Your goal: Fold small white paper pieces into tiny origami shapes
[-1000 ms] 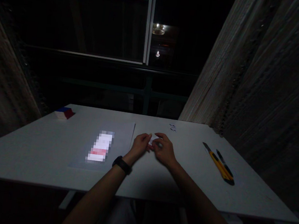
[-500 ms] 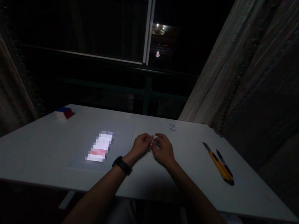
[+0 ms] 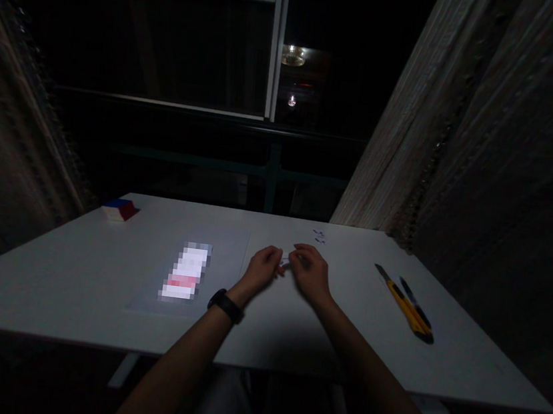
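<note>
Right hand [image 3: 312, 275] moved away from left hand [image 3: 262, 266]; both pinch paper bit [image 3: 285, 260]; other scraps [image 3: 319, 240] down, this one not yet

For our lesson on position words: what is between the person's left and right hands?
In the head view, a small whitish piece, perhaps paper, is between the left hand and right hand; its details are too dim to tell.

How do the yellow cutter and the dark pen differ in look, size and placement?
Colour: the yellow cutter is yellow with black parts; the dark pen looks dark nearly throughout.
Size: the cutter is longer and wider than the pen.
Placement: the cutter lies left of the pen.
Shared: both lie slanted on the white table, right of the right hand.
</note>
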The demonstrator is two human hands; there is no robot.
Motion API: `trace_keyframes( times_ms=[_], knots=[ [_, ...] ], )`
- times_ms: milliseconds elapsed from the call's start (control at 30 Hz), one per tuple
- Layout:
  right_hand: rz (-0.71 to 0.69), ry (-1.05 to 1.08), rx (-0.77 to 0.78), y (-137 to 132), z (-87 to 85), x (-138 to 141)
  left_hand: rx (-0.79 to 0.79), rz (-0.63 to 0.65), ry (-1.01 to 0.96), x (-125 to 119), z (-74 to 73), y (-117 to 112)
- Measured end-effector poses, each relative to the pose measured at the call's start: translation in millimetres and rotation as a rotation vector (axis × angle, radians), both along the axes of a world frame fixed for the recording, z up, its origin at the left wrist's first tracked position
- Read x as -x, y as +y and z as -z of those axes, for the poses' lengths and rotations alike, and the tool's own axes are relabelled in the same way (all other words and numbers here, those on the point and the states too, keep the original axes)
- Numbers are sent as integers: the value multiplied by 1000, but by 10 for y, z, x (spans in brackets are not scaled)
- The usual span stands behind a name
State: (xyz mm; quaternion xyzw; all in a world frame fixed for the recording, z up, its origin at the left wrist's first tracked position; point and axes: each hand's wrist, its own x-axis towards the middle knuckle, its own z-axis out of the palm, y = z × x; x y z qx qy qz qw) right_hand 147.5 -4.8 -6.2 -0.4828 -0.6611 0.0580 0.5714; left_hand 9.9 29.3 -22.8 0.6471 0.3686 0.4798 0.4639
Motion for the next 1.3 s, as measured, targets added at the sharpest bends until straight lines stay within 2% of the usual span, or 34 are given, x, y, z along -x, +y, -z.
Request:
trace_keyframes(
  times_ms=[233, 433, 567, 733, 967, 1067, 1300],
  knots=[
    [-15, -48, 107, 10, 34, 9, -80, 25, 83, 27, 22, -28],
    [-28, -138, 110, -4, 2, 11, -104, 12, 142, 38, -58, -85],
    [1, -321, 95, -38, -20, -4, -112, -3, 162, 44, -108, -105],
    [64, -571, 47, -72, -38, -27, -146, -14, 202, 57, -92, -94],
    [25, -774, 37, -121, -119, -5, -146, -29, 174, 52, -40, -46],
    [-3, -773, 42, -137, -117, 5, -113, -27, 141, 42, -38, -48],
    [7, -501, 114, -100, -16, -4, -12, 43, 27, 2, 7, -37]
  ],
)
